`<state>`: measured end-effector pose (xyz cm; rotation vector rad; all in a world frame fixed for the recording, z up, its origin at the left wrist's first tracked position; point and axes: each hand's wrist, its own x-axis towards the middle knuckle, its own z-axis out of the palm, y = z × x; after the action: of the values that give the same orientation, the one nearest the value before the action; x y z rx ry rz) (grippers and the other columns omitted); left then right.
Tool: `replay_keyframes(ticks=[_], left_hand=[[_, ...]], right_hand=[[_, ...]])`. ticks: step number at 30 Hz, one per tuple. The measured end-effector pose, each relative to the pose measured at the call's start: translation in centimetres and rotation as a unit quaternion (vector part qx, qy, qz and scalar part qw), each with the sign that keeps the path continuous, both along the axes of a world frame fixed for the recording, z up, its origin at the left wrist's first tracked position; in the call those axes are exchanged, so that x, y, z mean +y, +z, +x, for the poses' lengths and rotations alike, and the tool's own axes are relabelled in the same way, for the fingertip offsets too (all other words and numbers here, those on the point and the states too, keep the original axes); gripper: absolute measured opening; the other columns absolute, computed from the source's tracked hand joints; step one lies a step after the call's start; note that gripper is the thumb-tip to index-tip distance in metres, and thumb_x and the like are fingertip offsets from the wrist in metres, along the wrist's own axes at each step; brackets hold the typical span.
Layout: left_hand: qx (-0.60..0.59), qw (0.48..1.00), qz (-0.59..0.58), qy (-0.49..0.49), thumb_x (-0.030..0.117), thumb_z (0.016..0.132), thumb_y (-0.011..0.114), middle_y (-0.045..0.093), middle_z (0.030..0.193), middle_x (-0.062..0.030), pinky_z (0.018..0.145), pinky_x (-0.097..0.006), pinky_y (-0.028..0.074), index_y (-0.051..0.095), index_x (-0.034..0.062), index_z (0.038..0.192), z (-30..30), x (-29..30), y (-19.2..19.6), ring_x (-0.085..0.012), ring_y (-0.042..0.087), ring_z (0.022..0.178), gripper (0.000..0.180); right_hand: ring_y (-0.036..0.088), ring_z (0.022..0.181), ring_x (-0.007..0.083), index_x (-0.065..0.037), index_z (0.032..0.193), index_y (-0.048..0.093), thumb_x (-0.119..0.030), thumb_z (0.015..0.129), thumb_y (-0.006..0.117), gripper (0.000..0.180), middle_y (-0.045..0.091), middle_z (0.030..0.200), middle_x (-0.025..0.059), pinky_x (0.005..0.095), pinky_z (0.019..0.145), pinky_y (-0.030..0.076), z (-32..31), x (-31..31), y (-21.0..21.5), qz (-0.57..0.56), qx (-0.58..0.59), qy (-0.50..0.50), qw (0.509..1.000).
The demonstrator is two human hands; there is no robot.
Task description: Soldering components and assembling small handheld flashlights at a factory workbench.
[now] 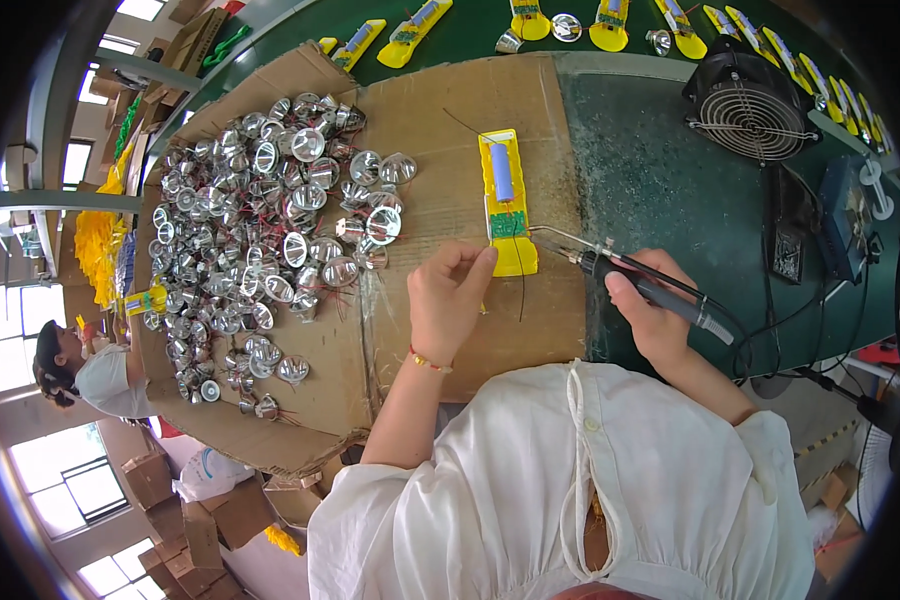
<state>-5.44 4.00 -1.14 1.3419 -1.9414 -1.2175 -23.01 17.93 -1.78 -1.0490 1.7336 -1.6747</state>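
Here, yellow flashlight half-shell (505,200) with blue cell, green board, on cardboard (440,130).

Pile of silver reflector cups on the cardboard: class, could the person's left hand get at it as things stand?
Probably yes. The left hand rests by the yellow housing, and only bare cardboard lies between it and the pile of reflector cups, with nothing blocking.

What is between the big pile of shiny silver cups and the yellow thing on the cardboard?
In the head view, only bare brown cardboard lies between the silver reflector cups and the yellow casing.
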Motion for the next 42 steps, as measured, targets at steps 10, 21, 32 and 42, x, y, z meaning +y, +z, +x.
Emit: replay_keyframes(ticks=[10,21,32,42], left_hand=[[0.003,0.998,-0.024,-0.050,0.010,0.076,0.067,0.057,0.076,-0.0086,0.054,-0.027,0.045,0.064,-0.0004,0.076,-0.8,-0.6,-0.4,-0.0148,0.057,0.060,0.011],[0.007,0.998,0.012,-0.055,0.011,0.076,0.067,0.056,0.072,-0.0080,0.053,-0.027,0.043,0.064,-0.0018,0.074,-0.9,-1.2,-0.4,-0.0141,0.055,0.057,0.014],[-0.001,0.999,-0.003,-0.051,0.012,0.075,0.067,0.057,0.070,-0.0087,0.053,-0.027,0.043,0.064,-0.0024,0.073,-1.1,-1.3,-0.5,-0.0148,0.055,0.057,0.015],[0.198,0.978,0.067,0.014,0.007,0.082,0.063,0.060,0.077,-0.0031,0.059,-0.022,0.045,0.060,-0.0004,0.092,0.1,-0.9,-1.2,-0.0089,0.055,0.064,0.013]], right_hand=[[0.051,0.058,0.0050,0.000,0.083,0.059,-0.009,0.078,0.067,0.013,0.058,0.065,0.0016,0.0197,0.052,0.041,0.8,-1.9,-0.4,-0.007,-0.028,-0.017,0.999],[0.053,0.057,0.0071,0.000,0.087,0.057,-0.010,0.080,0.064,0.014,0.058,0.067,0.0037,0.0201,0.051,0.044,0.6,-2.1,-0.9,0.029,-0.073,-0.006,0.997],[0.052,0.055,0.0083,0.000,0.090,0.057,-0.011,0.081,0.063,0.015,0.055,0.066,0.0040,0.0195,0.050,0.041,0.1,-0.8,-0.3,0.001,-0.144,-0.046,0.988],[0.053,0.057,0.0057,-0.001,0.089,0.058,-0.012,0.080,0.066,0.016,0.058,0.067,0.0026,0.0181,0.050,0.042,-0.4,-0.2,-0.5,0.003,-0.161,-0.044,0.986]])
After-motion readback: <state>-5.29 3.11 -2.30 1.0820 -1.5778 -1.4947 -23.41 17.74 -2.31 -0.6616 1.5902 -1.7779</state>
